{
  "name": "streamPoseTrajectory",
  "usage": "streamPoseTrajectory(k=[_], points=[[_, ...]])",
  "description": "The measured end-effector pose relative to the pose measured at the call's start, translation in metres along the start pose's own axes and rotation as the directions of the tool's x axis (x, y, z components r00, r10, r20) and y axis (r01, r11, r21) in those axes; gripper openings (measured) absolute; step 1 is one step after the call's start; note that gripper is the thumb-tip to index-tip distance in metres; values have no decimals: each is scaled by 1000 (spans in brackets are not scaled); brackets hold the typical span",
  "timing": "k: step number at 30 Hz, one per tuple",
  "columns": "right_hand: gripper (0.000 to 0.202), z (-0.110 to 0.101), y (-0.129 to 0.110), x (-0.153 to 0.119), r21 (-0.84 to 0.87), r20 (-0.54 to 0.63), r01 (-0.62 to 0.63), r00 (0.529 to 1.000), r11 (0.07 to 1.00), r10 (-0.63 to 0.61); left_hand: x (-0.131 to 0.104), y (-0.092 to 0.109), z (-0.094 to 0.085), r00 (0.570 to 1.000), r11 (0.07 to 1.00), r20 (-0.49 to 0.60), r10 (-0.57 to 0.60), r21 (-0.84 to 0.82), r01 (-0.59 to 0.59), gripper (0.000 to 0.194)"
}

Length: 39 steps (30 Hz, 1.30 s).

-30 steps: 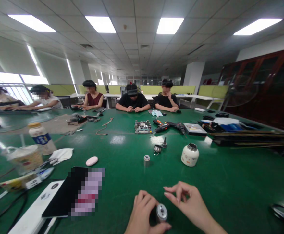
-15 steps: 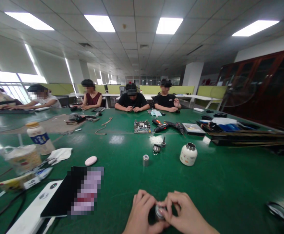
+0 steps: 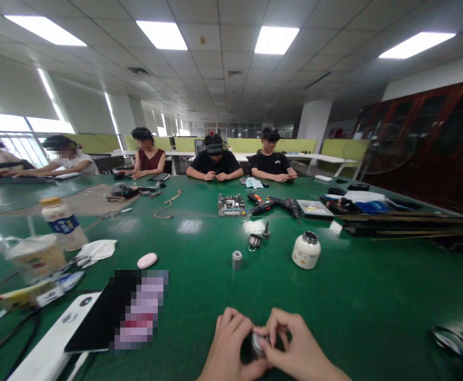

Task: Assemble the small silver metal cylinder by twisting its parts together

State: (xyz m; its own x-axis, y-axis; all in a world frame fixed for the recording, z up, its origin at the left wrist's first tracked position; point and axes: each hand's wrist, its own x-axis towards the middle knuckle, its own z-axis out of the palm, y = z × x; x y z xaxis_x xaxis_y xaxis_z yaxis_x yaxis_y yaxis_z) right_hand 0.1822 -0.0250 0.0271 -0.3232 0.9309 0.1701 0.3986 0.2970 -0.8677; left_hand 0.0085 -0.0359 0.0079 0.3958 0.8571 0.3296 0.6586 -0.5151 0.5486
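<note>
Low in the head view, my left hand (image 3: 231,346) curls round a small grey metal cylinder (image 3: 257,344). My right hand (image 3: 294,341) pinches at the top of that cylinder with thumb and fingertips; whether a tiny part sits between them is too blurred to tell. Much of the cylinder is covered by my fingers. Farther up the green table, a similar metal cylinder (image 3: 236,260) stands upright. Behind it lie a small metal part with a ring (image 3: 254,242) and a dark pointed piece (image 3: 266,231).
A white open-mouthed jar (image 3: 306,251) stands right of centre. On the left are a tablet (image 3: 92,312), a pink oval case (image 3: 147,260), a plastic cup (image 3: 36,259) and a bottle (image 3: 62,225). A circuit board (image 3: 232,205) and power drills (image 3: 277,205) lie beyond; several people sit opposite.
My right hand has shifted slightly at the top of the cylinder, its fingers a little changed. My left hand keeps its hold. Across the table, one person's raised hand has come down.
</note>
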Motion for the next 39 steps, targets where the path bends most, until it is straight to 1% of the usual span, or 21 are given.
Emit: streamPoseTrajectory(k=[3,5,8,10,12,14,16,18,21,25,28,29,30,33,35,39], points=[[17,-2,-4,-2,-49,-16,39,999,998,-40,0,0,0,1000,1000,7,-7,5,7,24],[18,-6,-9,0,10,-30,36,999,999,-36,0,0,0,1000,1000,12,-12,-6,13,30],[24,-14,-8,7,127,-95,-11,995,992,23,0,0,-1,1000,999,11,-29,-25,29,38],[28,-19,2,14,135,-137,-32,989,990,50,1,1,-2,999,999,8,-40,-32,40,38],[27,-21,19,19,106,-137,-29,990,994,44,1,2,-4,999,998,7,-45,-39,45,38],[25,-22,36,22,59,-75,-4,997,998,8,2,3,-4,999,998,9,-51,-46,52,37],[25,-21,49,23,47,-43,5,999,999,-3,2,4,-5,998,997,17,-61,-52,62,37],[25,-20,56,22,54,-40,4,999,999,-2,2,4,-4,997,996,24,-70,-55,71,38],[26,-19,58,21,67,-44,4,999,998,-1,1,4,-4,997,996,20,-73,-59,74,37],[29,-19,50,22,98,-71,1,997,995,6,1,3,-3,997,995,26,-74,-61,75,38],[33,-20,30,21,130,-102,-43,993,991,56,2,2,-2,996,995,43,-83,-59,85,38],[34,-21,22,20,138,-90,-67,993,988,80,1,2,-2,995,994,45,-84,-60,87,38],[33,-22,14,18,150,-45,-76,995,986,84,1,2,-2,996,994,44,-83,-62,86,38],[28,-21,-5,11,171,59,-48,998,984,38,0,3,-2,997,996,37,-66,-55,68,38],[24,-19,-9,7,136,76,-35,997,990,24,0,3,-2,998,998,28,-51,-46,52,36],[21,-13,-6,4,29,71,-25,997,999,23,1,2,-3,999,999,11,-33,-39,33,32]])
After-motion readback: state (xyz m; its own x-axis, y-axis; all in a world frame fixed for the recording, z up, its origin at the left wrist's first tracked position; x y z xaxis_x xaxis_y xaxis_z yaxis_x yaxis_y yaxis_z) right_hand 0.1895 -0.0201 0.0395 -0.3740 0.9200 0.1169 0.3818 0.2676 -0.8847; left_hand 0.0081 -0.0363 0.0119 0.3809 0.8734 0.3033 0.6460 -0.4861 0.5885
